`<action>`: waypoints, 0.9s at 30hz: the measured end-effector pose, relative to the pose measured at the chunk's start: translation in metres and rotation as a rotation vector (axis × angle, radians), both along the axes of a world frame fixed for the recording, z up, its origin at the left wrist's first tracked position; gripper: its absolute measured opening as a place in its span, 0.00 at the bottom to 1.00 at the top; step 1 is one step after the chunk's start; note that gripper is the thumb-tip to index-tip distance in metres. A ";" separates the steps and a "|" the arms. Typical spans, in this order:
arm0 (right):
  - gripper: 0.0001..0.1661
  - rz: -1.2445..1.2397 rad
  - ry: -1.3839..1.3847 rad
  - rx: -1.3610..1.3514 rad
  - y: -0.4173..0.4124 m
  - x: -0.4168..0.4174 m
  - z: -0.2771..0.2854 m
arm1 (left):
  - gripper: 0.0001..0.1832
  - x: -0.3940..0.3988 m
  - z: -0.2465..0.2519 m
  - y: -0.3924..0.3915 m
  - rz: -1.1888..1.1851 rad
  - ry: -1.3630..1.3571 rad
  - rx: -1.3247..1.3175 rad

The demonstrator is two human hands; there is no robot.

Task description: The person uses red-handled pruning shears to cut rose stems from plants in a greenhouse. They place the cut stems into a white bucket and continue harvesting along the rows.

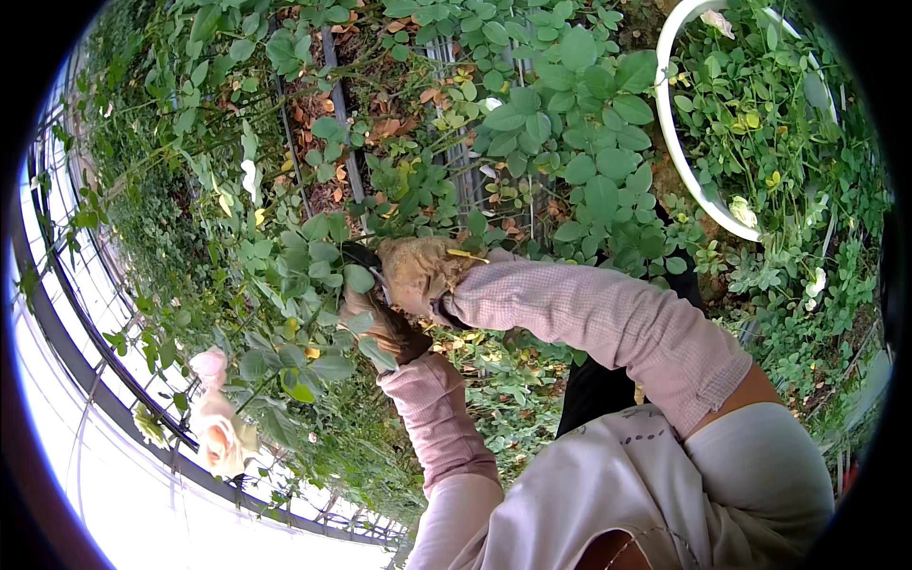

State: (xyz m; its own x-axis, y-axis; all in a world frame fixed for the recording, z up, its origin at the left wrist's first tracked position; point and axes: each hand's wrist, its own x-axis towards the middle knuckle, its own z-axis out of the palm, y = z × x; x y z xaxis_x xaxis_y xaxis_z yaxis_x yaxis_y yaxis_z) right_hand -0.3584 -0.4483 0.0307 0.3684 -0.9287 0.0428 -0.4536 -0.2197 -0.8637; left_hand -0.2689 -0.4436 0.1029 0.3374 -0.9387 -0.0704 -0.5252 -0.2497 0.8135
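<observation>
My right hand [420, 274], in a soiled tan work glove, is closed around a dark-handled tool [362, 255], seemingly pruning shears. Only part of its black grip and a sliver of metal show. Just below and touching it is my left hand [381, 328], in a brown glove, among leafy rose stems. Leaves cover its fingers, so its grip cannot be made out. Green rose leaves [331, 367] spread in front of the left glove. A pale pink rose bloom [217, 434] hangs at the lower left, beside a smaller pink rose [209, 367].
Dense rose bushes [602, 153] surround both arms. A white curved rim [673, 142] rings foliage at the upper right. Dark narrow pipes [342, 114] run over leaf-littered soil. The greenhouse frame [71, 349] curves along the left. A yellow leaf [467, 255] lies on my right glove.
</observation>
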 end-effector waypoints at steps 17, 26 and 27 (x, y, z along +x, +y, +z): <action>0.11 0.237 -0.134 0.258 -0.040 -0.104 -0.098 | 0.19 0.060 -0.011 0.006 0.068 -0.186 0.039; 0.31 0.024 -0.121 -0.105 -0.041 -0.027 -0.007 | 0.21 0.125 -0.028 0.026 -0.326 -0.897 0.058; 0.30 0.052 -0.157 -0.058 -0.043 -0.020 -0.011 | 0.21 0.127 -0.029 0.029 -0.320 -0.905 0.063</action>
